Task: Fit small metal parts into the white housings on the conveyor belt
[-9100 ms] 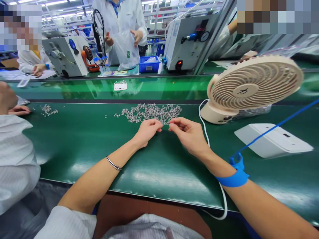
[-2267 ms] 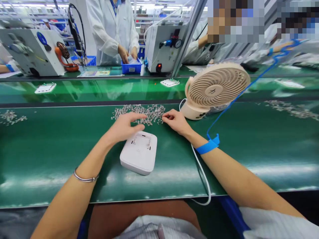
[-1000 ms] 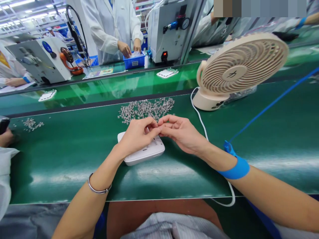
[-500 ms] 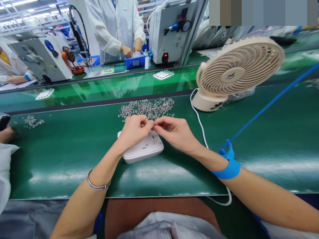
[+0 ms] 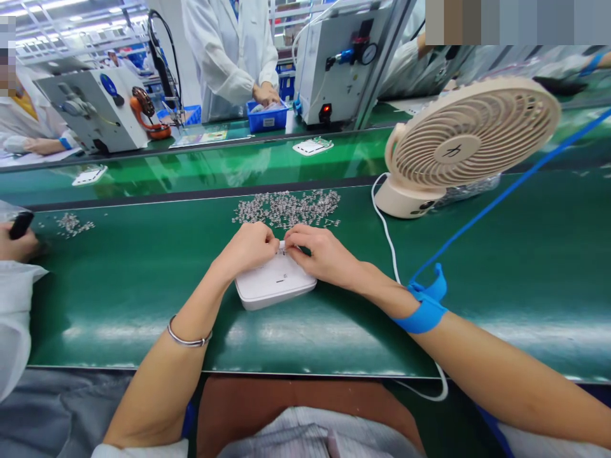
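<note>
A white plastic housing [image 5: 267, 286] with rounded corners lies on the green work surface in front of me. My left hand [image 5: 254, 247] is over its far left part, fingers curled and pressed together at the far edge. Close beside it, my right hand [image 5: 317, 251] reaches over the far right part, thumb and fingers pinched at the housing's top. Whatever lies between the fingertips of either hand is too small or hidden to make out. Just beyond both hands spreads a pile of small metal parts [image 5: 289, 207].
A beige fan [image 5: 458, 149] stands at the right, its white cable [image 5: 389, 235] running toward me. A blue wrist strap cord [image 5: 501, 197] crosses the right side. At left are a smaller heap of parts [image 5: 71, 224] and another person's hand [image 5: 16, 245] holding something black.
My right hand has moved left and down onto the housing. The left hand has shifted slightly, and the fingertips, touching before, are now a little apart. The view has shifted a bit.
</note>
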Tool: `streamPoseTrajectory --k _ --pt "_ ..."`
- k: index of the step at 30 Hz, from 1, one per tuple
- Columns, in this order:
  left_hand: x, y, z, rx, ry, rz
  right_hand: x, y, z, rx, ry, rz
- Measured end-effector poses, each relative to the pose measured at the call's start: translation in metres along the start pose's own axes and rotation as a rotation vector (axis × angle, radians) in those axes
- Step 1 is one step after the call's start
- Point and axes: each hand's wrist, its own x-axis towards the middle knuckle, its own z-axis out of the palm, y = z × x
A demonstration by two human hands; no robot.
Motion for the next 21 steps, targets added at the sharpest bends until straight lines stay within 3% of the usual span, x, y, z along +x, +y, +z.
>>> streamPoseTrajectory --k 7,12,15,18,21 --pt "0.000 -0.001 0.000 0.022 -0.003 0.012 0.003 -0.006 0.004 -0.229 -0.080 0.009" --pt "0.001 0.001 0.001 0.052 -0.009 0.002 0.006 -0.009 0.005 -0.266 -0.118 0.031" --pt "0.000 0.003 0.000 0.087 -0.015 -0.011 0.003 -0.008 0.007 -0.148 -0.027 0.072" --pt "-0.001 0.004 0.000 0.115 -0.016 -0.009 -0.006 -0.004 0.007 0.119 0.105 0.115" --pt "-0.002 0.004 0.001 0.128 -0.019 -0.010 -0.015 -0.001 0.005 0.305 0.143 0.130"
